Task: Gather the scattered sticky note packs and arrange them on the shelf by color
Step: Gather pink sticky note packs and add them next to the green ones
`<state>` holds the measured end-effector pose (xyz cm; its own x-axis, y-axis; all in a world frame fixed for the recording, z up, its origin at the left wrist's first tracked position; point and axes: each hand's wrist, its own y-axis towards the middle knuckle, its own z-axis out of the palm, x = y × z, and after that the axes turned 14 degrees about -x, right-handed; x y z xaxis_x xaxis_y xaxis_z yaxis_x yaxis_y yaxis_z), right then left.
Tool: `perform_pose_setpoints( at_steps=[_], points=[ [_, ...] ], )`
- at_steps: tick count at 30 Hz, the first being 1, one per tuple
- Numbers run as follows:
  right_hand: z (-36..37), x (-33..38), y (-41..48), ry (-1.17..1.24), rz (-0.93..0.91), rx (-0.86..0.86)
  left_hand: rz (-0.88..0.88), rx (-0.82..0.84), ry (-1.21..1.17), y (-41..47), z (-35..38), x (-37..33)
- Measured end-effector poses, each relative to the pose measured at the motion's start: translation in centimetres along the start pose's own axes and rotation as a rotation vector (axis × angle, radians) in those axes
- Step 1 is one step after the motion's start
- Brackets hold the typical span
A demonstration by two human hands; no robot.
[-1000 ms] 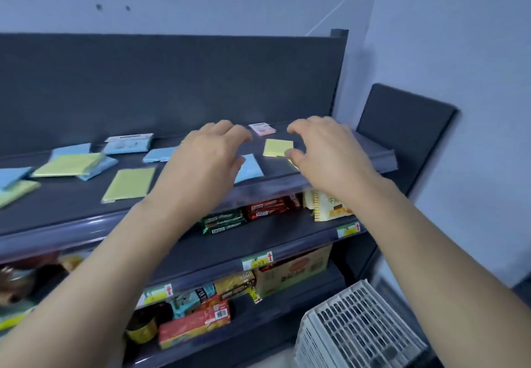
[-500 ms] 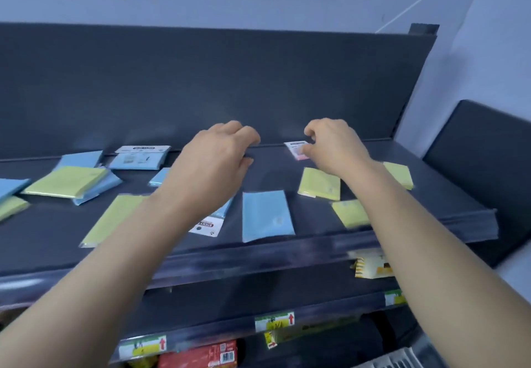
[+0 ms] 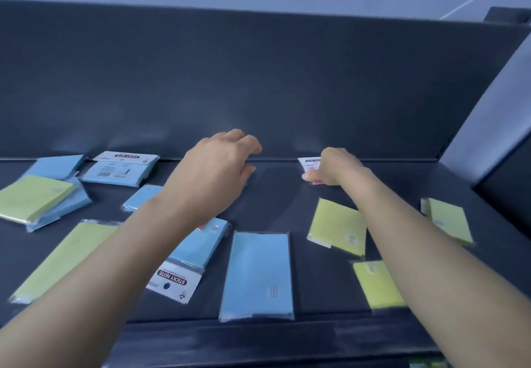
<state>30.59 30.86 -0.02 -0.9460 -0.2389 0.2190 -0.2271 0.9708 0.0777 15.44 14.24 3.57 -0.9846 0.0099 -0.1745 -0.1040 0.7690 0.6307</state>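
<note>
Shelf (image 3: 275, 201), dark, closed behind by a back panel (image 3: 258, 80). Bare room along the back edge between the hands and toward the right back corner.

Count: six blue packs (image 3: 258, 275), from the left back corner to front centre; five yellow-green packs (image 3: 339, 226), two left, three right; one pink pack (image 3: 309, 163) at the back edge.

Right hand (image 3: 336, 166) curled over the pink pack, thumb pinching it. Left hand (image 3: 218, 172) hovers, fingers loosely bent, holding nothing.
</note>
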Motion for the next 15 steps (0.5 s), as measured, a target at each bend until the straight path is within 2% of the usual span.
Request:
perform_pose_setpoints(
  at_steps=[6,11,15],
  points=[
    [0.9,1.5,1.4,-0.085,0.005,-0.019,-0.045,0.042,0.011,-0.3,0.7,1.5],
    [1.2,2.8,0.8,-0.122,0.027,-0.012,-0.082,0.005,0.0,-1.1,-0.8,4.0],
    [0.3,5.7,-0.9,-0.169,-0.07,-0.005,-0.128,-0.019,-0.003,-2.4,-2.8,6.1]
  ],
)
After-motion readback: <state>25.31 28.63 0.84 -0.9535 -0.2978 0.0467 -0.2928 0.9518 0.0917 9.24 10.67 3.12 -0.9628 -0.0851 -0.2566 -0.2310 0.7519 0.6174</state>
